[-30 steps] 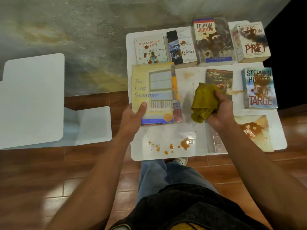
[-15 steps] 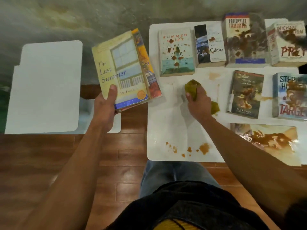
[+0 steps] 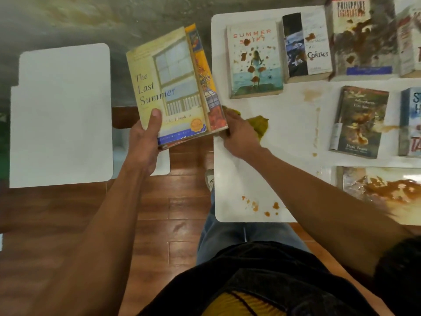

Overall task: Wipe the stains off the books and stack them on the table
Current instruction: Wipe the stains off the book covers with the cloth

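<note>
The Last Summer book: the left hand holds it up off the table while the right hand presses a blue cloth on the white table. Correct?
Not quite. In the head view the cloth under the right hand is yellow-green, not blue. The rest stands: the left hand holds The Last Summer book up off the white table.

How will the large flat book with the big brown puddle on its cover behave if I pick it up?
The large glossy book carries a wet brown puddle, so it will probably be slippery. Tilting would likely run sauce onto the white table. It looks thin and wide, so it may flex if lifted by one edge.
</note>
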### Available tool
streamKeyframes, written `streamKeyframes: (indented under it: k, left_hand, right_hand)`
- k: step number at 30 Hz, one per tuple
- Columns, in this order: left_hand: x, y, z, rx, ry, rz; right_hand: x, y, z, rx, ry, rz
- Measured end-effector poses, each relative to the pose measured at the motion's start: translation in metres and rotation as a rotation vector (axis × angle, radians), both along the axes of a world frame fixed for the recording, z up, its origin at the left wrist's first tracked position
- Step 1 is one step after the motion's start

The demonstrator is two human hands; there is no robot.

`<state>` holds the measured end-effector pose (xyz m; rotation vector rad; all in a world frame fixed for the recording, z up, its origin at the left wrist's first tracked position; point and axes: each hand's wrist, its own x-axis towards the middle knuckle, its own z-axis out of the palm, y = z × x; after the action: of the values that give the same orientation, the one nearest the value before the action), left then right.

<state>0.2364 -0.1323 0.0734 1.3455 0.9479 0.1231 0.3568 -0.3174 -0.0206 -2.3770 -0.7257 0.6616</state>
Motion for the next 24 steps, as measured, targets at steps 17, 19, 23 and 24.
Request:
streamKeyframes:
  k: [17,19,23,24]
  left_hand:
    - [0.01,-0.034,-0.01,-0.068,0.017,-0.091]
    - [0.01,-0.039,-0.011,-0.073,0.016,-0.096]
    - [0.013,-0.05,-0.011,-0.087,0.019,-0.109]
    - [0.014,-0.053,-0.011,-0.089,0.022,-0.118]
  right_hand:
    - [-0.05,-0.146,-0.003,0.012,0.13,0.423]
    - [-0.048,-0.164,0.0,-0.009,0.136,0.404]
    - [-0.041,-0.197,0.001,-0.023,0.129,0.288]
    - [-0.039,-0.203,0.001,-0.021,0.112,0.249]
